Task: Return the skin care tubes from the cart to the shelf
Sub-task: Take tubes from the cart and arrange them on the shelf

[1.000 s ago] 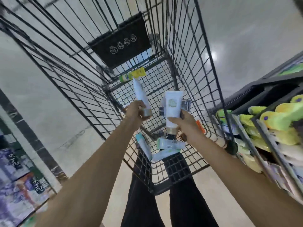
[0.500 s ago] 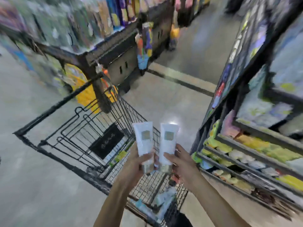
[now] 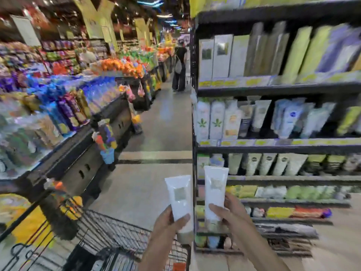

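Note:
I hold two white skin care tubes upright, caps down, in front of me. My left hand (image 3: pixel 168 222) grips the left tube (image 3: pixel 180 198) near its cap. My right hand (image 3: pixel 229 210) grips the right tube (image 3: pixel 215 190), which overlaps the near post of the black shelf unit (image 3: pixel 273 146). The shelf rows to the right hold similar white tubes (image 3: pixel 267 163) and boxed products. The black wire cart (image 3: pixel 109 231) sits low at the bottom left, its contents hidden from this angle.
A long display counter (image 3: pixel 78 149) with colourful packaged goods runs along the left of the aisle. A person (image 3: pixel 179 67) stands far down the aisle. Grey floor lies between the counter and the shelf unit.
My view has swung up from the cart to the aisle and the shelf. Both hands have lifted the tubes out of the cart and carried them right, toward the shelf unit.

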A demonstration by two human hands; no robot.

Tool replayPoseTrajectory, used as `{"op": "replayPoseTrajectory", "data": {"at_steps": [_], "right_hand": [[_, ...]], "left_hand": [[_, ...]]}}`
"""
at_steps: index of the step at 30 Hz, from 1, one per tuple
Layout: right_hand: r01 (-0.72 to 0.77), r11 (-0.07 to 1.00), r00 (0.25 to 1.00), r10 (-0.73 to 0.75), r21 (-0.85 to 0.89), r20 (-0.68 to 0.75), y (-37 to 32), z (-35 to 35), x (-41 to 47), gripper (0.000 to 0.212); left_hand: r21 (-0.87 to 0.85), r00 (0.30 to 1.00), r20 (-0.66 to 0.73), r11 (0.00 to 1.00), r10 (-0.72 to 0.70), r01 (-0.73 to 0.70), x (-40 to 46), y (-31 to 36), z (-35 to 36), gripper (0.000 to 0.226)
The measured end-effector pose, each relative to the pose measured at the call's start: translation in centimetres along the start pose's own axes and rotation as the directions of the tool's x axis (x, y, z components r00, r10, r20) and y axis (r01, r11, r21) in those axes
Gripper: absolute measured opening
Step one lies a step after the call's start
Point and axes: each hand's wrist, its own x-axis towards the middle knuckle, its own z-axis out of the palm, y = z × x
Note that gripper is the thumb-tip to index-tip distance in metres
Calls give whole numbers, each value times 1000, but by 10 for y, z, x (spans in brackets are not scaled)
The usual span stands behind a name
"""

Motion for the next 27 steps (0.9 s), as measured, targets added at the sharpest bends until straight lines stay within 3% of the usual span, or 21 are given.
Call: {"op": "replayPoseTrajectory", "data": {"at_steps": [4, 11, 16, 27], "right_hand": [[61, 998, 995, -59, 18, -81, -30, -62, -4, 73], [128, 992, 985, -126, 13, -114, -67, -183, -8, 62], [151, 988, 983, -154, -42, -98, -84, -256, -2, 53], [191, 982, 973, -191, -12, -130, -108, -332, 35, 48]], "left_hand": [[19, 997, 61, 999, 41, -42, 20, 10, 56, 67], [84, 985, 102, 986, 137, -146, 38, 19, 175, 69], [118, 967, 86, 961, 240, -250, 56, 23, 250, 54], [206, 954, 41, 931, 298, -300, 145, 56, 334, 49]]}}
